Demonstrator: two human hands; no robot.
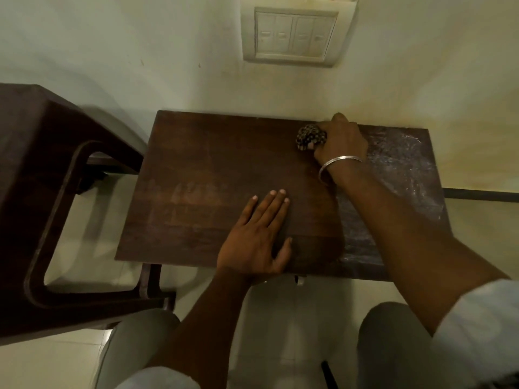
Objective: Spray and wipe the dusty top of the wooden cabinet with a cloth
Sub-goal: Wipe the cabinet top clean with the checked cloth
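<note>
The dark wooden cabinet top (202, 175) fills the middle of the view, against the wall. Its left and middle parts look dark and wiped; the right part (398, 164) is grey with dust streaks. My right hand (341, 143) is near the back edge, closed on a bunched patterned cloth (310, 136) that presses on the wood. A metal bangle sits on that wrist. My left hand (258, 240) lies flat on the front of the top, fingers spread, holding nothing. No spray bottle is in view.
A dark wooden stool or chair (50, 197) stands close on the left, nearly touching the cabinet. A switch plate (295, 35) is on the wall above. My knees in light trousers (393, 346) are below the front edge, over pale floor tiles.
</note>
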